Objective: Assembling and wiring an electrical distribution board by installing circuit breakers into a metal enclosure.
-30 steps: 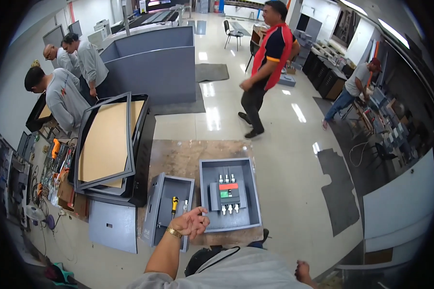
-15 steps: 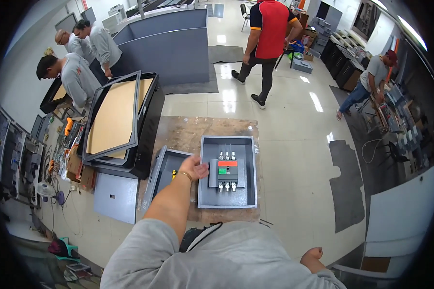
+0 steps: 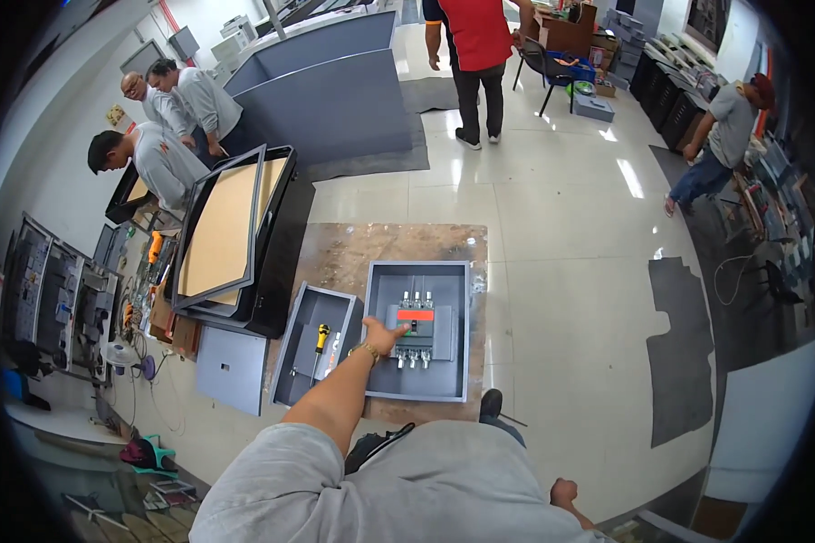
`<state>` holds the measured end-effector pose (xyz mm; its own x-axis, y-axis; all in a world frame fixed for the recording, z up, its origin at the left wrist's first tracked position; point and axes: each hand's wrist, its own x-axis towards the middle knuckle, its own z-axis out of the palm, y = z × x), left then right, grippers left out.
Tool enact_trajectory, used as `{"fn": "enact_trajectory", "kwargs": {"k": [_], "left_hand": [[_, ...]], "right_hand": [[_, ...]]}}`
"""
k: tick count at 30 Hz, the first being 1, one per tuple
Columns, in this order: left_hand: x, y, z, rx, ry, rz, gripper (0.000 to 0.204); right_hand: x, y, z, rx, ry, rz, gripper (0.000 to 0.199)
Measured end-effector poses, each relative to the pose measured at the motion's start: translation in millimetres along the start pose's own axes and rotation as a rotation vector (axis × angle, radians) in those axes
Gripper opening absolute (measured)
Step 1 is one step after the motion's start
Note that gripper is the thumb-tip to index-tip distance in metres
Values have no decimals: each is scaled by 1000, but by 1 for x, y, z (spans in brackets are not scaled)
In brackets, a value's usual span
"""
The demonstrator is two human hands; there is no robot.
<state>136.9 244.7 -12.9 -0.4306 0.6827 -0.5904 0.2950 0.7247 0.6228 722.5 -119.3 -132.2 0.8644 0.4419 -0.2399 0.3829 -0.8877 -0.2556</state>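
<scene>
Circuit breaker [image 3: 415,333], a grey moulded block with an orange-red band and metal terminals at its top and bottom, sits in the middle of an open grey enclosure [image 3: 377,281] lying on a worn board [image 3: 353,249] just below the centre of the frame. It looks dense, rigid and hard-shelled, likely heavy for its bulk; the plain plastic flanks seem the safest place to take hold, away from the terminals. The left hand [image 3: 382,338] reaches in from the lower edge with fingers spread open, fingertips touching the breaker's left side, gripping nothing. The right hand [image 3: 564,493] sits low in the frame, well apart, apparently curled; whether it holds anything cannot be told. A yellow-handled screwdriver [image 3: 320,341] lies in the shallow grey lid [image 3: 292,348] just left of the enclosure.
</scene>
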Motion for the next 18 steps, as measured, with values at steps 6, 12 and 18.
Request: {"fn": "enact_trajectory", "kwargs": {"k": [6, 12, 18], "left_hand": [[33, -20, -1, 43, 211, -3, 65], [-1, 2, 17, 503, 126, 278, 51], [1, 0, 25, 851, 171, 722, 51]], "right_hand": [[55, -11, 10, -164, -258, -226, 37], [115, -34, 25, -269, -362, -500, 32], [121, -103, 1, 221, -647, -58, 30]]}}
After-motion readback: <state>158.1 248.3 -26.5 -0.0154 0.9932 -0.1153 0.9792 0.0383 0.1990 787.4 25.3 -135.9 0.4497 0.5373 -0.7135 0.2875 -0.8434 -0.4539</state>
